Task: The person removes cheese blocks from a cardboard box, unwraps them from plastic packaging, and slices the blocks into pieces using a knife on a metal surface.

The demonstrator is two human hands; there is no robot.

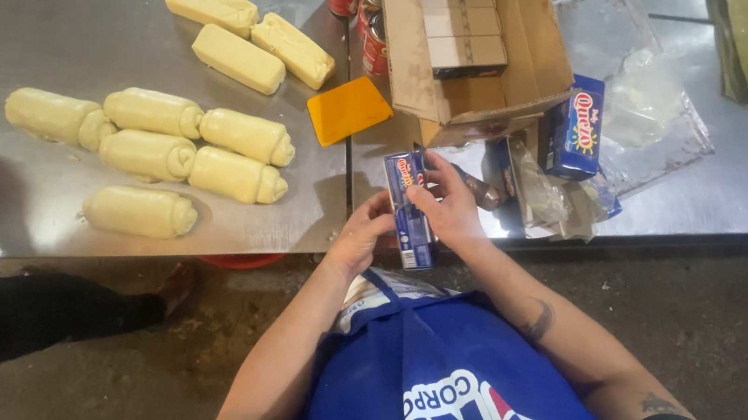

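Both my hands hold a slim blue carton [410, 211] upright at the near edge of the steel table [36, 211]. My left hand [361, 233] grips its left side and lower end. My right hand [451, 211] wraps the right side, with fingertips at the carton's top. A second blue carton [573, 128] leans against crumpled clear wrappers [541, 196] just right of my hands. An open cardboard box [467, 35] with plain brown packs inside stands behind them.
Several pale rolled dough logs [152, 155] lie on the left of the table, with several rectangular dough blocks [246, 32] farther back. An orange scraper [349, 110] sits beside the box. Red cans [359, 10] stand at the back. Clear plastic sheets [644, 104] cover the right side.
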